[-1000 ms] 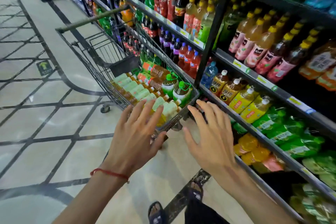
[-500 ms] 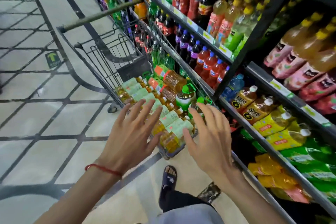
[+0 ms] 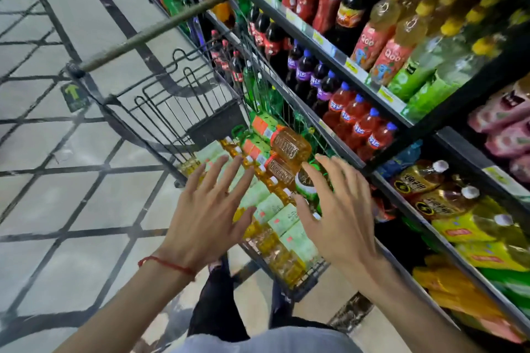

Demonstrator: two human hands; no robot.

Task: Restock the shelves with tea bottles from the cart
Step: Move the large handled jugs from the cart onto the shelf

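Change: the left hand [image 3: 206, 215] and the right hand [image 3: 341, 215] have come forward from the near end of the cart [image 3: 172, 100] and now hang over the middle of its load; the cart fills more of the view.
Tea bottles: the tea bottles [image 3: 275, 209] lie on their sides in packed rows in the cart basket, pale-labelled ones near and amber ones with orange labels farther off.
Progress: by my reading the restocking is barely begun. The basket looks full and no bottle is in either hand.
Left to do: lift bottles out and stand them on the shelves [image 3: 338, 51] just right of the cart. Most rows there look filled, with a dark gap low down.
Left fingers: the left fingers [image 3: 218, 172] are straight and fanned wide, palm down above the pale-labelled bottles. They hold nothing, and I cannot tell if they touch.
Right fingers: the right fingers [image 3: 332, 169] are spread and slightly bent over a green-capped bottle, gripping nothing.
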